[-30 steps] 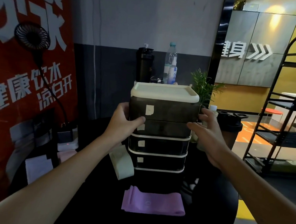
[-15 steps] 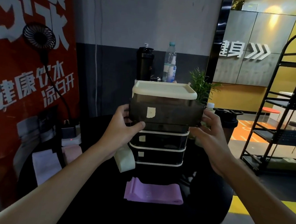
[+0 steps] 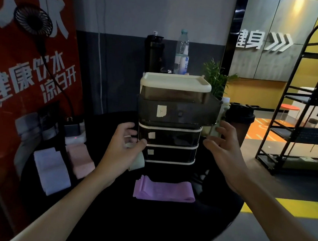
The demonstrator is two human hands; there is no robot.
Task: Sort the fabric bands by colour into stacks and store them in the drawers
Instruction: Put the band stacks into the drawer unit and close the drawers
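Observation:
A dark drawer tower with a cream lid (image 3: 175, 81) stands on the round black table (image 3: 144, 225). Its top drawer (image 3: 176, 112) is pulled out toward me. My left hand (image 3: 122, 148) hovers at the tower's left side, level with the second drawer, fingers loosely curled, thumb near the drawer's corner. My right hand (image 3: 223, 148) hangs at the right side with fingers spread, holding nothing. A purple band (image 3: 164, 191) lies flat in front of the tower. A pale green band (image 3: 137, 162) sits partly behind my left hand. Pink (image 3: 80, 159) and white (image 3: 52, 170) stacks lie left.
Behind the tower stand a black flask (image 3: 154, 53), a water bottle (image 3: 182, 54) and a plant (image 3: 216, 79). A dark shaker cup (image 3: 238, 124) is at the right. A fan (image 3: 33, 21) and its cable hang over the red poster. A metal rack (image 3: 299, 124) stands at right.
The top drawer has slid out toward me. Both hands have let go of it and dropped to the level of the second drawer.

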